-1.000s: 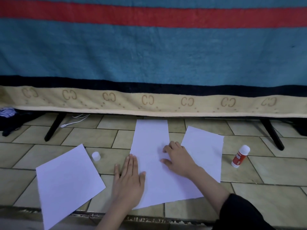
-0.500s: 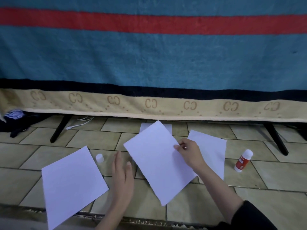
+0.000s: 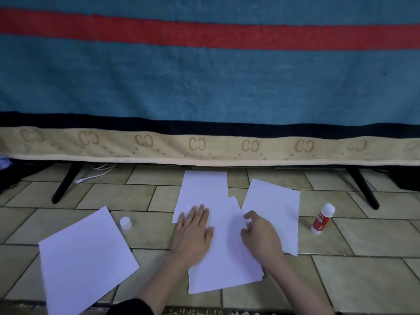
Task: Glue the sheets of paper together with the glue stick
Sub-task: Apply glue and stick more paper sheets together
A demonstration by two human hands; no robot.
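Two white sheets lie overlapped on the tiled floor: a far sheet (image 3: 204, 187) and a near sheet (image 3: 227, 264) on top of it. My left hand (image 3: 193, 233) lies flat on them, fingers apart. My right hand (image 3: 259, 235) rests on the near sheet's right side with its fingers curled at the edge. A third sheet (image 3: 275, 208) lies partly under the right hand. A fourth sheet (image 3: 86, 260) lies alone to the left. The red and white glue stick (image 3: 322, 218) lies on the floor at the right, its white cap (image 3: 125, 223) off at the left.
A blue, red and beige blanket (image 3: 204, 87) hangs over a frame across the back. Black legs (image 3: 64, 185) (image 3: 363, 189) stand on the tiles. A white cable (image 3: 95, 175) lies beneath the blanket at the left, next to dark cloth (image 3: 9, 176).
My right hand had lifted the near sheet off the floor; now that sheet lies flat over the far one. My left hand has moved right onto the sheets.
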